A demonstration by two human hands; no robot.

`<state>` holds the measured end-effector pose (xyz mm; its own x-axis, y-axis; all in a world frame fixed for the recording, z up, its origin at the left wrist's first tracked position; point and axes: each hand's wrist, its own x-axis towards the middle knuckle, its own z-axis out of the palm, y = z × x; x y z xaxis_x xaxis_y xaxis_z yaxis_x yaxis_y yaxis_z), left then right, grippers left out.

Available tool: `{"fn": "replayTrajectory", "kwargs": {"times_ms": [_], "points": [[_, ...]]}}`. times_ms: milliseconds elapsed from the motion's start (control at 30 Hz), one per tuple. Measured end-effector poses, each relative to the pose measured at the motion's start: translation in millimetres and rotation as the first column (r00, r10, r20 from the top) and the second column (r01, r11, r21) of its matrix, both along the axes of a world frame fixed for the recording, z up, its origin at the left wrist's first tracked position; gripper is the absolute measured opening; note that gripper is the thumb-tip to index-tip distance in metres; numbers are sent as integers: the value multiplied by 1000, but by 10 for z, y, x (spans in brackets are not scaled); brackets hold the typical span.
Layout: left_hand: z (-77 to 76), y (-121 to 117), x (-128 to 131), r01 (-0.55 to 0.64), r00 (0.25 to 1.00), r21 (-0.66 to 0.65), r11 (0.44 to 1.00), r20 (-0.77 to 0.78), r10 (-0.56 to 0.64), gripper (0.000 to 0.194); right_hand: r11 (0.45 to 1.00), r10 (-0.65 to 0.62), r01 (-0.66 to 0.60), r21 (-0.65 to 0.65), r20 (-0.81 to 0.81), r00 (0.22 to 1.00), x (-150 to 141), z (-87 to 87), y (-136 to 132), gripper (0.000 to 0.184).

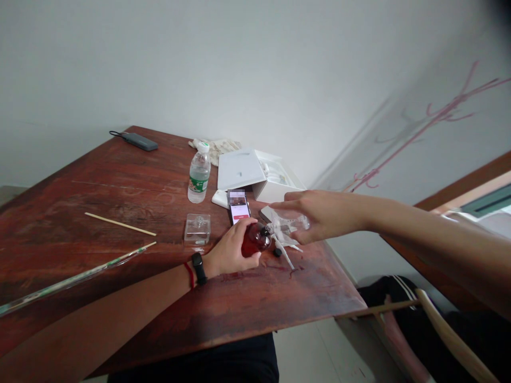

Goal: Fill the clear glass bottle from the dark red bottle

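Observation:
My left hand (233, 250), with a black watch and red cord on its wrist, wraps round a rounded dark red glass bottle (255, 240) just above the table. My right hand (307, 213) grips a small clear bottle (297, 222), tilted on its side with its neck toward the red bottle. The two mouths meet or nearly meet at a dark spot between the hands; whether they touch I cannot tell. A small black cap (277, 252) lies just below, beside a white strip (285, 255). A lit phone (238, 206) rests behind my left hand.
On the wooden table (131, 186) stand a water bottle (198, 175), a clear square glass block (197, 230) and an open white box (241, 167). Two thin sticks, one wrapped (80, 277), one bare (120, 224), lie left. A dark device (139, 141) sits at the back; another person's leg (403, 340) shows right.

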<state>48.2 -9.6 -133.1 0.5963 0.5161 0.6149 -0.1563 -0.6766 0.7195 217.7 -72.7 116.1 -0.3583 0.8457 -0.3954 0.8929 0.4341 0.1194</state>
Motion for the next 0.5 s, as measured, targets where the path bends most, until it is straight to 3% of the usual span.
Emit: {"fn": "replayTrajectory", "kwargs": {"times_ms": [500], "points": [[10,-5,-1,-7,1000,-1,1000,-5,7,83,1000,26,-26,-1,-6,1000,-30,13,10,80]]}}
